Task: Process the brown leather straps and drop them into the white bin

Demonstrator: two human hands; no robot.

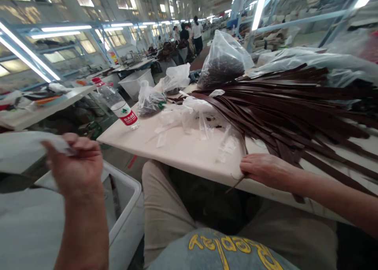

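My left hand (78, 159) is raised at the left, thumb and fingers pinching the edge of a white sheet (26, 148), which may be paper or thin plastic. Below it stands a white plastic bin (130, 201) with a dark strip inside. At the table's front edge my right hand (262, 167) is closed around a thin brown strip (234, 184), whose end pokes out beneath the fingers. Beside that hand a large bundle of dark brown strips (283, 104) fans across the right of the table. Crumpled clear plastic (228, 144) lies just left of the right hand.
A clear bottle (121, 106) with a red cap stands on the pale table (177, 148). Plastic bags (223, 61) with dark contents sit behind, near a smaller bag (149, 100). Another worktable (56, 108) is at the left. Several people (196, 33) stand far back.
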